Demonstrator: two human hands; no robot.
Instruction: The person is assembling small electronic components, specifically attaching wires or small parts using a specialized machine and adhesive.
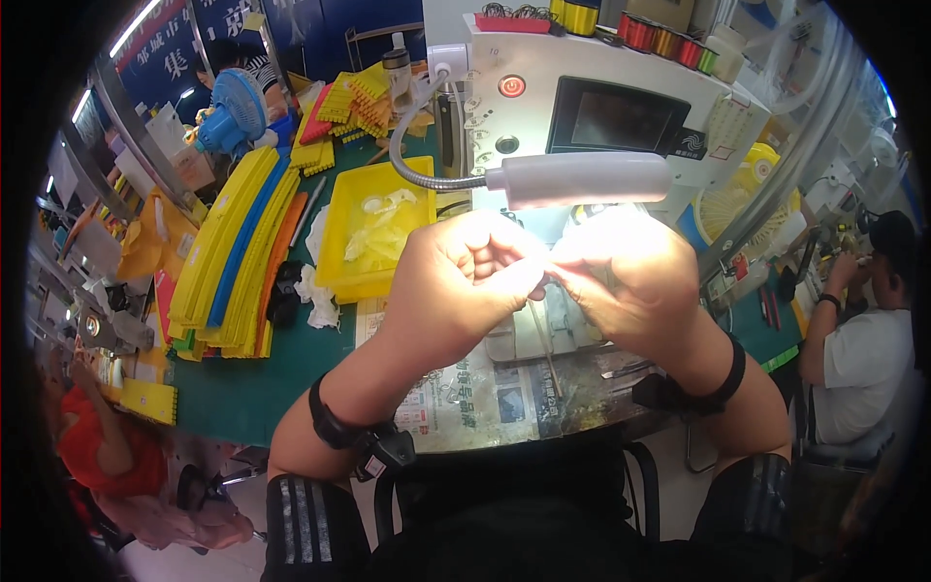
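My left hand [464,276] and my right hand [640,281] meet just below a lit white lamp [587,180]. Thumb and finger are pinched together on each, and the fingertips nearly touch. Whatever sits between them is too small and too washed out by glare to name. A thin pale stick [542,339] slants down beneath the fingertips, and I cannot tell whether it is held or lying there. Under the hands is a light work tray [502,345], partly hidden, on newspaper [465,398]. Tweezer-like metal tools [626,370] lie near my right wrist.
Behind the lamp stands a white machine [524,58] with a dark screen [621,116] and thread spools [635,34] on top. Left are a yellow tray [332,276] with clear plastic bags and a stack of yellow strips [228,242]. Other people sit at both sides.
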